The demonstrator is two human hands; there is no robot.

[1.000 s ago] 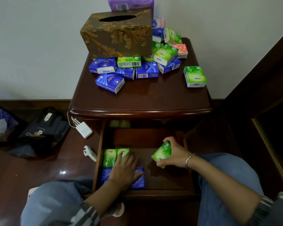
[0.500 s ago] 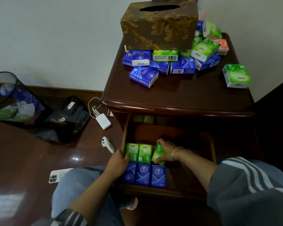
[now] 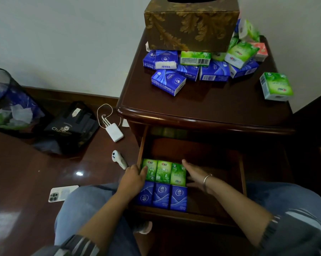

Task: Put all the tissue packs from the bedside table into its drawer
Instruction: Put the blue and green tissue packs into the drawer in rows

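The open drawer (image 3: 242, 174) of the dark wooden bedside table (image 3: 202, 111) holds three green tissue packs (image 3: 163, 171) in a row, with three blue packs (image 3: 161, 194) in front of them. My left hand (image 3: 133, 179) rests against the left green pack at the drawer's left wall. Flat and with fingers straight, my right hand (image 3: 194, 174) presses the right side of the rightmost green pack. Several blue packs (image 3: 168, 82) and green packs (image 3: 241, 53) lie piled on the tabletop; one green pack (image 3: 276, 85) sits alone at the right.
A gold patterned tissue box (image 3: 191, 24) stands on the pile at the back. On the floor to the left lie a white charger with cable (image 3: 114, 132), a white controller (image 3: 119, 158), a phone (image 3: 61, 193), a black bag (image 3: 71, 126) and a mesh bin (image 3: 10, 104).
My right hand carried a green pack left across the drawer, set it as the third in the green row, and let go. My left hand shifted to the row's left end.
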